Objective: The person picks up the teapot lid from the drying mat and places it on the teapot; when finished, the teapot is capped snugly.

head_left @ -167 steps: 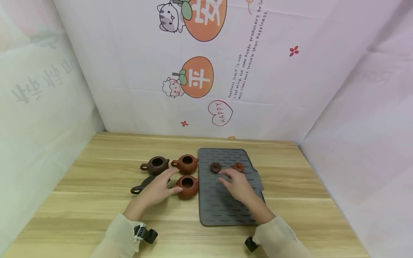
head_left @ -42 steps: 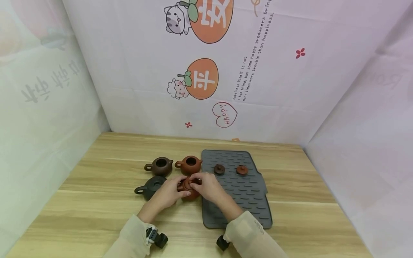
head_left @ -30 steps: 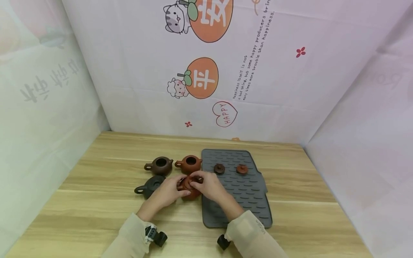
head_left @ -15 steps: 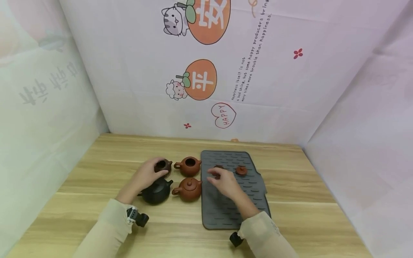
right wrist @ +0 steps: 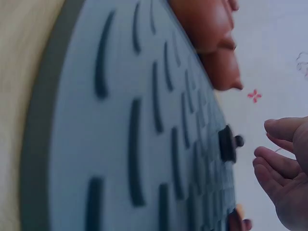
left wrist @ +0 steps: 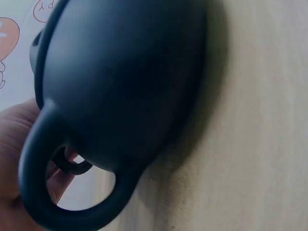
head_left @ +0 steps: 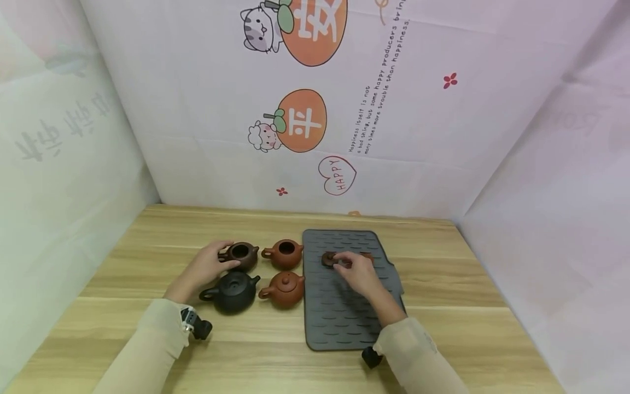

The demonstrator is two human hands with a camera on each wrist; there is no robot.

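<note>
My left hand point(head_left: 204, 267) curves round the handle side of a dark brown, lidless teapot point(head_left: 250, 260), thumb in front and fingers behind. In the left wrist view a black teapot point(left wrist: 125, 72) hides much of that hold. My right hand point(head_left: 358, 272) hovers over the dark grey mat point(head_left: 344, 323), thumb and fingers apart, beside a small dark brown teapot lid point(head_left: 328, 259). The right wrist view shows a gap between these fingertips and the lid point(right wrist: 228, 143). An orange-brown lid point(head_left: 367, 255) lies partly hidden behind the right hand.
In front of the brown teapot stands the black teapot point(head_left: 231, 295), lid on. To its right is a lidded reddish-brown teapot point(head_left: 284, 295), with an open one point(head_left: 287, 260) behind. Both stand at the mat's left edge. A printed cloth point(head_left: 394, 180) hangs behind the wooden table point(head_left: 246, 355).
Both hands have left the front reddish-brown teapot, which now has its lid on. The left hand went to the dark brown teapot and slid slightly left; the right moved over the mat.
</note>
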